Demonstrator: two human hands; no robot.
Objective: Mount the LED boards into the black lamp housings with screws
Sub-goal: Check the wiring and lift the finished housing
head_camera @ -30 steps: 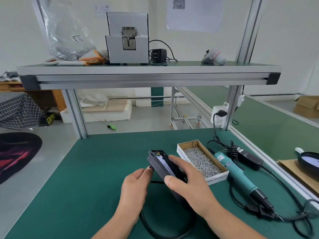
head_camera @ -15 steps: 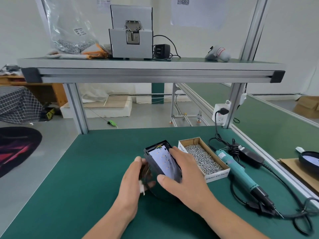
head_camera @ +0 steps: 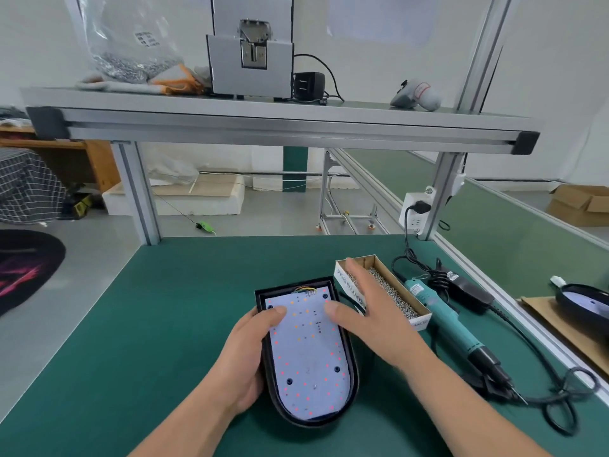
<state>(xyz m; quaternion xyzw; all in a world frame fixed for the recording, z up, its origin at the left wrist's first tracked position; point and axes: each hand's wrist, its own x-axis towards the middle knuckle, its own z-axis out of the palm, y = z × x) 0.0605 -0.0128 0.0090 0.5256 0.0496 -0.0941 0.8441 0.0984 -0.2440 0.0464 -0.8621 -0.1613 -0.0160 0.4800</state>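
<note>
A black lamp housing (head_camera: 351, 364) lies flat on the green mat, its open side up. Inside it sits a white LED board (head_camera: 308, 354) dotted with red and orange LEDs, coloured wires at its far end. My left hand (head_camera: 245, 357) grips the housing's left wall, thumb pressing on the board's upper left corner. My right hand (head_camera: 372, 311) hovers with straight fingers just right of the housing, reaching over a cardboard box of screws (head_camera: 395, 293). A teal electric screwdriver (head_camera: 451, 328) lies right of the box.
The green mat (head_camera: 158, 324) covers the bench. The screwdriver's black cable and power brick (head_camera: 468, 288) lie at the right. Another black lamp housing (head_camera: 583, 298) sits on cardboard at the far right. An aluminium shelf (head_camera: 263, 127) spans overhead with a screw feeder and a bag.
The housing went from tilted up in both hands to lying flat, board face up. My right hand let go of it and moved right toward the screw box.
</note>
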